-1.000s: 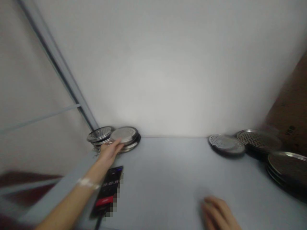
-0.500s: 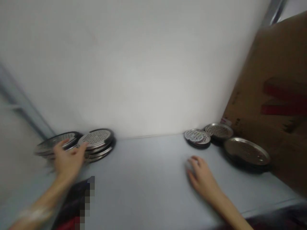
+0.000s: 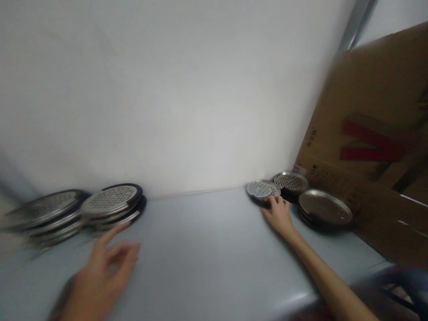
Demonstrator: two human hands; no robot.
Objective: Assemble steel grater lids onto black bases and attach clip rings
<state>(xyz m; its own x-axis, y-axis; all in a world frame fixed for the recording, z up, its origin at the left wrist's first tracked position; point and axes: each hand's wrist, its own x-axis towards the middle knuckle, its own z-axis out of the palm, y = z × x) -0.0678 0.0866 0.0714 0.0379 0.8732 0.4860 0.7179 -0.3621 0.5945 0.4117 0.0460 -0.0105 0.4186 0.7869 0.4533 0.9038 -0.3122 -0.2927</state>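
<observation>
Soft, diffuse light pales the white wall (image 3: 174,102); the left hand (image 3: 102,281) blurs, and edges warp.

Left disc stacks (image 3: 112,201), right disc stacks (image 3: 290,183), cardboard box (image 3: 361,133) behind

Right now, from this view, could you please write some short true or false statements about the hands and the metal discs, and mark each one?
The right hand touches a stack of perforated round metal discs. True.

The left hand grips a perforated disc. False: it is open with spread fingers, and it appears apart from the nearest stack of discs.

A cardboard box with red markings stands at the far right. True.

The plain-topped metal dishes lie to the left of the right hand. False: they lie to its right, beside the cardboard box.
</observation>
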